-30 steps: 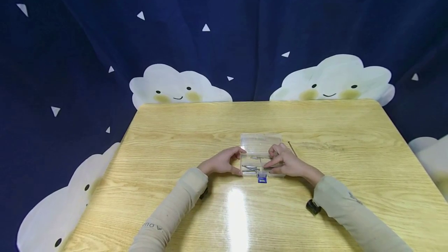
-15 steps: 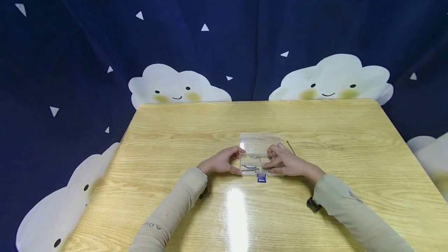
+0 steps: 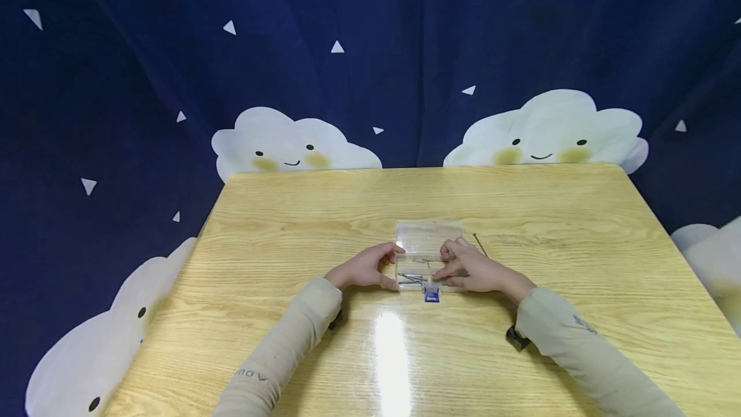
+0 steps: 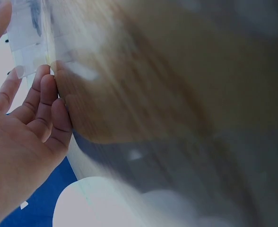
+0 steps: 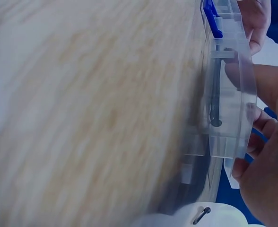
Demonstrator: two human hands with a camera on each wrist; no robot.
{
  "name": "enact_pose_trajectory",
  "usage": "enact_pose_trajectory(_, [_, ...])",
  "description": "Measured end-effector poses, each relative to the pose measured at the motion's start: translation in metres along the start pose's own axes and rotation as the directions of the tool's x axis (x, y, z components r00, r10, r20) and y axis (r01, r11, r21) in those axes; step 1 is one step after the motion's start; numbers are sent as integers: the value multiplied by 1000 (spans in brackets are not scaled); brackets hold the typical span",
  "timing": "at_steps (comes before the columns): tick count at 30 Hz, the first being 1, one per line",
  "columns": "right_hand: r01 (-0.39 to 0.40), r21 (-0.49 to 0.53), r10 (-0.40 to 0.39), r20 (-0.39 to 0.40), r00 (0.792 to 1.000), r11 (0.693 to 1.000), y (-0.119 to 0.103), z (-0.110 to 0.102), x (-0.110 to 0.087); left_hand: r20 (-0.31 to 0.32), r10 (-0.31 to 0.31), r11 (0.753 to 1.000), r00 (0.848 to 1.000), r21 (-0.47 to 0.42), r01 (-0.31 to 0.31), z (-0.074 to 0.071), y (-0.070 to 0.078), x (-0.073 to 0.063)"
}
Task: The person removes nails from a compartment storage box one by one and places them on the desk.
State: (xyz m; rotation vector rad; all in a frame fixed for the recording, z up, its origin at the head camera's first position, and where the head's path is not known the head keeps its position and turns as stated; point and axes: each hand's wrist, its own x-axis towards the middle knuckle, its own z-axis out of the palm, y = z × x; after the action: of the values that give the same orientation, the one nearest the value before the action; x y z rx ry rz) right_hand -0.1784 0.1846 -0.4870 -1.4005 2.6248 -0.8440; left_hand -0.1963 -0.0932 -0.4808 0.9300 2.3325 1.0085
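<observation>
Nails (image 3: 411, 278) lie in an open clear box (image 3: 408, 267) on the bench (image 3: 289, 224). Left grip (image 3: 366, 267) holds its nine-o'clock side; right grip (image 3: 477, 269) dips in from three o'clock, contents impossible to tell. Arranging nails seems the present step; next calls for careful fingertips.

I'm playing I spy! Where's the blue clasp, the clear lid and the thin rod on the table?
Blue clasp (image 3: 431, 295), head view: its middle.
Clear lid (image 3: 421, 237), head view: its flat panel.
Thin rod (image 3: 481, 245), head view: its shaft.
</observation>
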Motion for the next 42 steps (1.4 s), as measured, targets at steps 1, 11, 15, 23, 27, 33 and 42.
enact_pose_trajectory(1, [0,-2,0,-1,1000,1000,0,0,0,2,-2,1000,1000,0,2,0,0,0])
enact_pose_trajectory(11, [80,-57,-81,-14,997,995,4,-1,0,3,7,1000,1000,-10,-6,0,1,1])
enact_pose_trajectory(15, [64,-51,-65,-21,998,997,5,-1,0,0,17,1000,1000,-14,-17,0,0,1])
enact_pose_trajectory(23, [77,-83,-78,-9,997,994,4,-2,-1,-7,7,1000,1000,-26,-8,1,1,1])
enact_pose_trajectory(27, [108,-171,-108,7,994,979,3,-1,0,-6,5,999,1000,-33,-5,1,0,1])
enact_pose_trajectory(33, [96,-178,-94,18,995,979,0,0,0,-2,-5,1000,1000,-9,5,0,1,1])
enact_pose_trajectory(42, [-86,-25,88,96,991,996,-5,-6,6,-5,-4,1000,1000,2,4,0,1,1])
